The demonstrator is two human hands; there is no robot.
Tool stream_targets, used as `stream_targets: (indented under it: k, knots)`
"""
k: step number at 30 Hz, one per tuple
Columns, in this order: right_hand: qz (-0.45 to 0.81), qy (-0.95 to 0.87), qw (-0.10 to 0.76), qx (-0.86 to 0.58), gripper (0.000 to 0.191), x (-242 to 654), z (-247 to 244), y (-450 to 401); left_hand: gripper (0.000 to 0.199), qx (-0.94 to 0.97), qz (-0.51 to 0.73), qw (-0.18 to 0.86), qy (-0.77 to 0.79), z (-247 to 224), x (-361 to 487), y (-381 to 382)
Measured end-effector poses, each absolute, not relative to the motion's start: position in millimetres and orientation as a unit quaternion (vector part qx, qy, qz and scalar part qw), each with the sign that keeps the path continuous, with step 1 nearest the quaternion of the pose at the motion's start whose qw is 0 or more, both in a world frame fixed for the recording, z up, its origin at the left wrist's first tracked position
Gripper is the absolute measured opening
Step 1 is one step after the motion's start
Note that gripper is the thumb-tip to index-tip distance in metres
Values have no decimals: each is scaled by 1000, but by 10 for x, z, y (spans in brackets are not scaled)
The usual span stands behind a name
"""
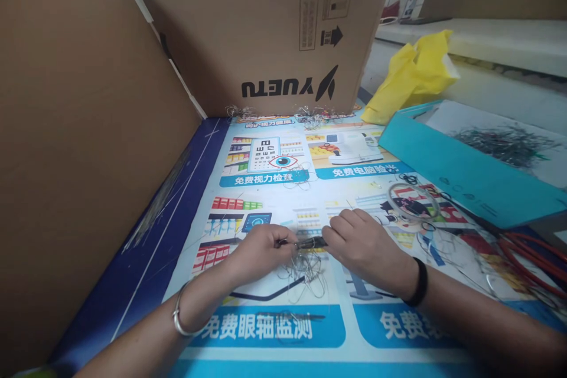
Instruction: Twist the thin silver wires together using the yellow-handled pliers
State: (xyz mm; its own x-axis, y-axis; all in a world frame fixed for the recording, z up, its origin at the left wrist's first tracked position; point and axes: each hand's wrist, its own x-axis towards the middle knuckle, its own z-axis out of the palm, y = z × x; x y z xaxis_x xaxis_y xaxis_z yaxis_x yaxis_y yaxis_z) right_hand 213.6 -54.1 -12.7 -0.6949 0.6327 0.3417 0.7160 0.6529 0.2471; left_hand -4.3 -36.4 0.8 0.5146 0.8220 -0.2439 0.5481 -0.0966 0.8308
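Note:
Near the middle of the printed mat, my left hand (266, 253) pinches one end of a thin dark bundle (310, 243), which looks like wire or small parts. My right hand (361, 245) is closed around the bundle's other end. A loose tangle of thin wire (309, 271) lies or hangs just below the bundle between my hands. Closer to me, a thin dark strip (290, 316) with some wire rests on the mat. What exactly is between my fingertips is too small and blurred to tell.
Cardboard panels (266, 29) stand at the left and back. At right are a blue box (469, 180) holding dark wire pieces, a yellow bag (411, 77), a clear ring (414, 201) and red cable (527, 260). Thin wires (157, 201) lie at left; small tangles (314, 115) sit by the back panel.

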Motion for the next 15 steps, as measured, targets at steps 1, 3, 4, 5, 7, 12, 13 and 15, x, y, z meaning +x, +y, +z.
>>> stream_targets:
  k: [1,3,4,5,7,12,13,15]
  knots:
    - [-187,-902,110,-372,13,2138,-120,-539,18,730,143,477,469,7,-45,-362]
    - [-194,-902,102,-371,13,2139,-102,-538,17,734,142,474,465,3,-48,-359]
    - [-198,-902,98,-371,13,2139,-92,-539,16,736,141,473,464,0,-50,-357]
    - [-202,-901,95,-371,13,2139,-84,-541,16,737,140,471,463,-3,-52,-356]
    - [-208,-901,93,-370,13,2140,-78,-543,16,740,137,469,461,-10,-55,-354]
    - [-205,-900,116,-366,13,2146,-125,-524,17,748,134,462,457,-17,-61,-352]
    - [-204,-900,121,-366,13,2149,-137,-518,17,747,133,464,457,-15,-61,-352]
    - [-205,-900,126,-363,12,2155,-154,-510,17,746,131,466,457,-6,-63,-352]
